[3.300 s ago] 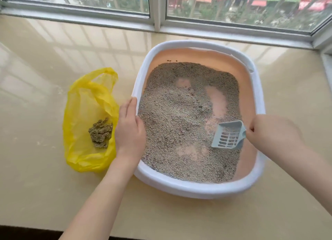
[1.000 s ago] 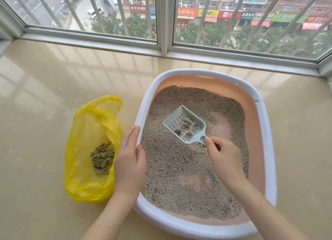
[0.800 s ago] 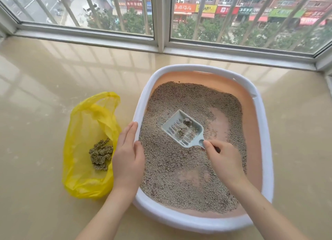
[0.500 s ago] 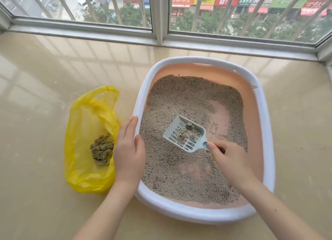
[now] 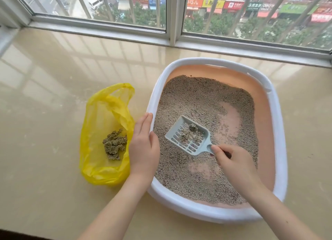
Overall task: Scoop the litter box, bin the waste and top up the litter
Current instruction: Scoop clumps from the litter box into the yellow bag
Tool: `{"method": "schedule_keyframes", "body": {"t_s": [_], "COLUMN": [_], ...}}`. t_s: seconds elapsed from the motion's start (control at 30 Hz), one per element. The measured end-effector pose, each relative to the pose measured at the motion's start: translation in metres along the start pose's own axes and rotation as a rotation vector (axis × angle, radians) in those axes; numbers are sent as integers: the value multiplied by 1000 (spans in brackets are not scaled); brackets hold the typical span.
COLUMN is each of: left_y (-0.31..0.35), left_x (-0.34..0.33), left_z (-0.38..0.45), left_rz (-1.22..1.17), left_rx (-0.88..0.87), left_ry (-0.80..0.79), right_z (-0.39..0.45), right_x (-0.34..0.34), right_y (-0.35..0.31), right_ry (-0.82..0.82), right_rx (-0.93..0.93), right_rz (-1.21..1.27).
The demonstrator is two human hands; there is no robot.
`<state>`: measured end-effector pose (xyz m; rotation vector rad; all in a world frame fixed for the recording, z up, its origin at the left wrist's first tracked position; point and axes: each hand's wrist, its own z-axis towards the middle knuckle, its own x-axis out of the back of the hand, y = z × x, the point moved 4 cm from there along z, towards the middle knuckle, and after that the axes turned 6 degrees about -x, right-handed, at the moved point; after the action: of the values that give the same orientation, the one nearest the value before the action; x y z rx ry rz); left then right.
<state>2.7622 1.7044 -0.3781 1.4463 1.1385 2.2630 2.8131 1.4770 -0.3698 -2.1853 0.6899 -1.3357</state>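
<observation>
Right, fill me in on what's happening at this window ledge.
A person is cleaning a litter box on the ledge. The right hand grips a slotted scoop held over the litter, with a few clumps sitting in it. The left hand rests flat on the box's near-left rim. A yellow bag beside the box already holds some scooped waste.

Glossy beige floor (image 5: 45, 96), barred window (image 5: 172, 12), daylit street outside

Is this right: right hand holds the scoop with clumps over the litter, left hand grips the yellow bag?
Not quite. In the head view the left hand rests on the rim of the litter box, beside the yellow bag, not gripping it. The right hand does hold the scoop with clumps over the litter.
</observation>
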Motion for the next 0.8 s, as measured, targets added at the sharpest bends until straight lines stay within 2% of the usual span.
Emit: {"method": "schedule_keyframes", "body": {"t_s": [0.3, 0.47, 0.57, 0.67, 0.8], "left_y": [-6, -22, -50, -90, -128], "left_x": [16, 69, 103, 117, 116], "left_z": [7, 19, 23, 22, 8], "left_rz": [-153, -159, 8, 184, 119], "left_rx": [-14, -60, -48, 91, 409], "left_ry": [-103, 21, 94, 56, -133], "right_z": [-17, -28, -35, -40, -40], "right_x": [0, -13, -29, -51, -87], "right_y": [-50, -92, -118, -141, -160], "right_ry": [95, 122, 124, 136, 180], "right_rx": [38, 167, 214, 287, 397], "right_rz": [21, -33, -127, -246, -465]}}
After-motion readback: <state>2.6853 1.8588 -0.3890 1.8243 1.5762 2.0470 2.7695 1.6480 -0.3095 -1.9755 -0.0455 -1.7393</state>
